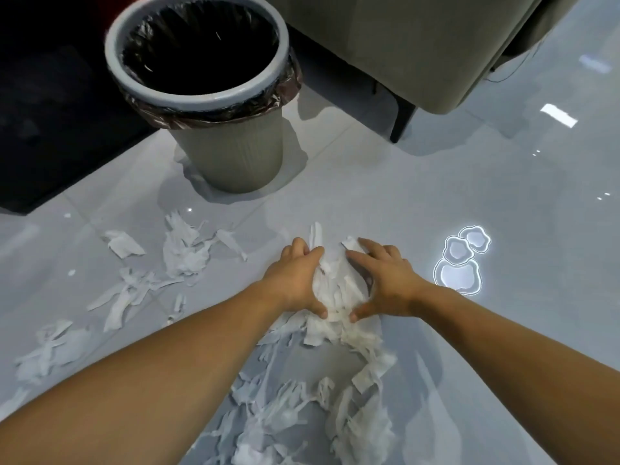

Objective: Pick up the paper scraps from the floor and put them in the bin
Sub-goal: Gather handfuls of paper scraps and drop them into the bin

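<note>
Nearest the camera, loose paper scraps (302, 417) are lying tangled on the glossy tile floor (486, 380), between the forearms. Nothing is holding these.

Just beyond, both hands are cupping one wad (335, 290) from either side. The left hand (295, 280) is pressing in with its fingers curled around the wad's left edge; the right hand (382, 276) is pressing in with its fingers spread over the top and right side. Both thumbs are pinching underneath. The grip is squeezing, not enclosing.

Risks, as I'm reading it:
- Strips are trailing out below the thumbs onto the floor. They're likely dropping off during the lift, since nothing is clamping them.
- The paper looks thin and soft, so the wad is probably compressing and slipping if the palms ease apart.
- The tile looks slick, so flat pieces may be sliding rather than coming up when scooped.

Further left, more scattered scraps (181, 253) are sitting well apart from the hands; they're needing separate passes.

Farthest, the bin (231, 156) is standing upright with a dark liner (214, 112) folded over its rim, mouth open and clear. The carry is crossing bare floor, so shed strips are landing short. A sofa (419, 45) is standing just right of the bin.
</note>
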The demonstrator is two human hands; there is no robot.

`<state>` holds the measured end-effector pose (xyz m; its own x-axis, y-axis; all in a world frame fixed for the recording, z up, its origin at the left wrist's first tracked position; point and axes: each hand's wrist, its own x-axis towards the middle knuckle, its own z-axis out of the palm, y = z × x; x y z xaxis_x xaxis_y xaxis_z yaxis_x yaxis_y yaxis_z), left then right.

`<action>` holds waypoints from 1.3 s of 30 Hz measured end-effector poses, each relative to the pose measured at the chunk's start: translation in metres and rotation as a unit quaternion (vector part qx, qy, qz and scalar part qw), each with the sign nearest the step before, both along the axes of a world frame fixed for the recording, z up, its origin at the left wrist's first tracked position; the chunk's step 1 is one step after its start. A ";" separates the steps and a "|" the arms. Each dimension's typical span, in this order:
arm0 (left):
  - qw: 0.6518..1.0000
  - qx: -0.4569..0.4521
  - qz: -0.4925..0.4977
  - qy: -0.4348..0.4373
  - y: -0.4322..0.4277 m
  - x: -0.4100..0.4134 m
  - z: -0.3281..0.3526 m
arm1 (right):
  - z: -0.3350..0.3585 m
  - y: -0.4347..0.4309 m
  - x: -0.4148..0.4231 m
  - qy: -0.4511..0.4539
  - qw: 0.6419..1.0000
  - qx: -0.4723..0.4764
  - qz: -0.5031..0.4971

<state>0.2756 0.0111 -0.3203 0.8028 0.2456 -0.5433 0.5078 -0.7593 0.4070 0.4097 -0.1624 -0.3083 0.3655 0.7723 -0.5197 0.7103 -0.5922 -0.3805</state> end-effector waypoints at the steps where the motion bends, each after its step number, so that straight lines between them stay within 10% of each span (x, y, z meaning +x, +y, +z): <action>1: 1.000 0.000 0.000 -0.007 0.001 -0.003 -0.001 | 0.000 -0.002 -0.002 0.011 1.000 0.009 0.009; 14: 0.998 0.028 -0.037 -0.038 -0.010 -0.041 0.002 | -0.019 -0.013 -0.050 0.004 0.988 0.145 0.049; 24: 0.965 -0.131 0.212 -0.076 -0.015 -0.044 0.004 | -0.009 0.004 -0.049 0.152 0.961 0.131 -0.190; 32: 0.892 -0.252 0.303 -0.221 0.042 -0.039 0.112 | 0.102 0.062 -0.028 0.232 0.894 0.285 -0.256; 39: 0.866 -0.101 0.332 -0.359 0.137 -0.018 0.226 | 0.212 0.169 -0.003 0.198 0.848 0.424 -0.249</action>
<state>0.2576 0.1480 -0.0940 0.6703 0.7405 -0.0484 0.3658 -0.2730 0.8897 0.4062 0.0068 -0.0961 0.6821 0.7311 -0.0126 0.1698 -0.1751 -0.9698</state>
